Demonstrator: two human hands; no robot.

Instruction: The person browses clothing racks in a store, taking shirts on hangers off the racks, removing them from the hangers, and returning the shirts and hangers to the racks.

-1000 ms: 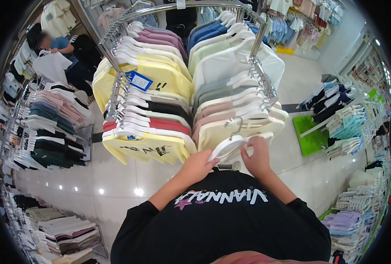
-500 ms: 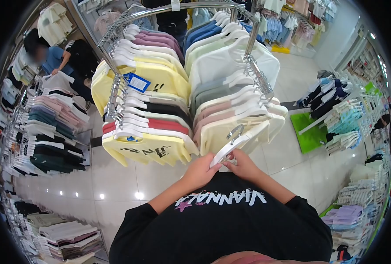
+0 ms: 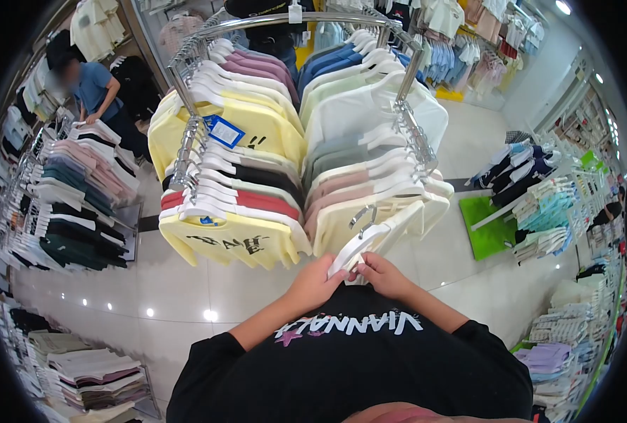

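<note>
A white hanger (image 3: 358, 248) with a metal hook is tilted in front of my body, off the rail. My left hand (image 3: 318, 280) is closed on its near end. Pinched at the cream garment (image 3: 391, 229) beside the hanger is my right hand (image 3: 384, 273), close to the left one. Cream and pink tops (image 3: 334, 204) hang just beyond, on the right side of a chrome rack (image 3: 415, 63). On the left side hangs a yellow printed top (image 3: 232, 240), nearest to my left hand.
Another person (image 3: 102, 88) stands at a garment rack (image 3: 88, 176) on the left. A green-based display stand (image 3: 484, 227) is at the right. Folded clothes (image 3: 91, 370) lie low at the left, and more stacks (image 3: 547, 358) at the lower right.
My right hand has come down from the hanger's far side to beside my left hand. The hanger has turned and tilted towards me. The other person has straightened up and lowered a light garment.
</note>
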